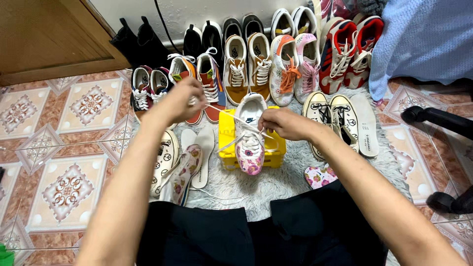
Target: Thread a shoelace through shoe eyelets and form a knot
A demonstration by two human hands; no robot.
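Observation:
A white sneaker with a pink floral toe [250, 143] rests on a small yellow stool [227, 138] in front of me. My left hand [183, 98] is raised to the left and pinches one end of its white lace [224, 112], which runs taut to the shoe. My right hand [282, 123] sits at the shoe's right side, fingers closed on the lace near the eyelets. My knees in black fabric fill the bottom of the view.
Several pairs of shoes line the wall behind the stool on a grey shaggy rug [276, 182]. A floral sneaker and white insoles [203, 152] lie to the left, cream canvas sneakers [331, 118] to the right. Black chair legs [438, 118] stand right. Patterned tile floor at left.

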